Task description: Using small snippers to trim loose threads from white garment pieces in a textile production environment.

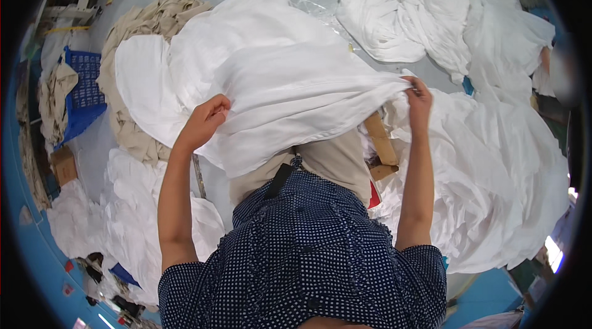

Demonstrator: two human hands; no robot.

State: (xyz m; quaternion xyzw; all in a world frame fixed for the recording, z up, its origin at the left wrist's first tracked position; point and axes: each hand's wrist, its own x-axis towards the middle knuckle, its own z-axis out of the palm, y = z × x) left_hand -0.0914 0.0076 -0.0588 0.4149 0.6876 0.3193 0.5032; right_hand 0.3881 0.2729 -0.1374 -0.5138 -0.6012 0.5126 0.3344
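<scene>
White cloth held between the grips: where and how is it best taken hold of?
The white cloth is probably best pinched at its right end, coming from the right, where the right grip has it: the folds converge there into a slim bunch. Near the left grip it spreads broad, likely harder to gather.

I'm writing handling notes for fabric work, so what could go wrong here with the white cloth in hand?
The right hand grips only a gathered edge of the white cloth, so it might slip free. The cloth also overlaps the beige fabric heap in this view and could drag some along. The brown cardboard near its right end might snag it.
</scene>
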